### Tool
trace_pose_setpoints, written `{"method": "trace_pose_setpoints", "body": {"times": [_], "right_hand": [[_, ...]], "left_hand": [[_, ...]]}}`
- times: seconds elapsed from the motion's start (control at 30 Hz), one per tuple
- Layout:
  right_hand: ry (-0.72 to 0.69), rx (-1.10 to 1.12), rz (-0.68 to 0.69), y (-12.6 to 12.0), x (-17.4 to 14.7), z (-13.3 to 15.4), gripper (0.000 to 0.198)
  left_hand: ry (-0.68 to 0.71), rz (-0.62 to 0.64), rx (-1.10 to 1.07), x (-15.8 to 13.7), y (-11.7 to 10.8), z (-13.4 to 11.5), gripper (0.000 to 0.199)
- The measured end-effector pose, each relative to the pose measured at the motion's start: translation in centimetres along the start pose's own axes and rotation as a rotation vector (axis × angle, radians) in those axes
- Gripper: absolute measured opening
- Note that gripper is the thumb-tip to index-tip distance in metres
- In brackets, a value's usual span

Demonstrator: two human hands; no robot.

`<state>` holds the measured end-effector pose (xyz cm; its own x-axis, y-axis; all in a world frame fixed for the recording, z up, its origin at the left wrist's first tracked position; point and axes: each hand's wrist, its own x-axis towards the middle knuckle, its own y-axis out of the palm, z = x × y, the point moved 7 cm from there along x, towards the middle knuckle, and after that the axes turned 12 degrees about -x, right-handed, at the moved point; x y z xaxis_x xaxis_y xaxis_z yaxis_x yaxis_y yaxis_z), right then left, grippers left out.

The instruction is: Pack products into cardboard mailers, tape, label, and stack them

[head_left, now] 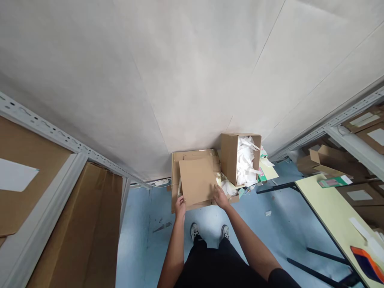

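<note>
A flat brown cardboard sheet is held out in front of me, slightly tilted. My left hand grips its lower left corner, with the thumb on top. At the lower right edge, my right hand has its fingers closed on the same sheet; part of the fingers is hidden behind it. Behind and below lies larger flattened cardboard, leaning by the wall. To the right stands an open cardboard box, filled with crumpled white paper.
A pale yellow table with dark legs is at right, bearing a green box. Metal shelving with large cartons runs along the left. More cartons fill shelves at right. Paper scraps lie on the blue floor.
</note>
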<state>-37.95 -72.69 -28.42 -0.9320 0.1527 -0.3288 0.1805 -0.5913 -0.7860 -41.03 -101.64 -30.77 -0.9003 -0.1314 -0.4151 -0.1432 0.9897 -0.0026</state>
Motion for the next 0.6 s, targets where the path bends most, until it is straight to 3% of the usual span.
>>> {"method": "trace_pose_setpoints", "body": {"times": [0.1, 0.2, 0.33, 0.47, 0.6], "right_hand": [[0.084, 0.150, -0.097, -2.4, -0.4, -0.5, 0.076], [0.131, 0.395, -0.181, -5.1, -0.4, -0.2, 0.072], [0.017, 0.704, -0.146, -9.3, -1.0, 1.9, 0.072], [-0.076, 0.863, -0.056, -14.4, -3.5, 2.2, 0.071], [-0.079, 0.982, -0.056, -20.0, -8.0, -2.3, 0.071]], "left_hand": [[-0.103, 0.014, -0.062, -1.1, -1.3, -0.5, 0.047], [-0.114, 0.054, -0.103, -2.1, -2.6, -2.8, 0.057], [-0.044, 0.223, -0.201, -3.9, -2.6, -7.6, 0.073], [0.008, 0.433, -0.207, -7.4, 0.2, -11.7, 0.094], [0.015, 0.600, -0.215, -11.4, 6.0, -13.6, 0.101]]}}
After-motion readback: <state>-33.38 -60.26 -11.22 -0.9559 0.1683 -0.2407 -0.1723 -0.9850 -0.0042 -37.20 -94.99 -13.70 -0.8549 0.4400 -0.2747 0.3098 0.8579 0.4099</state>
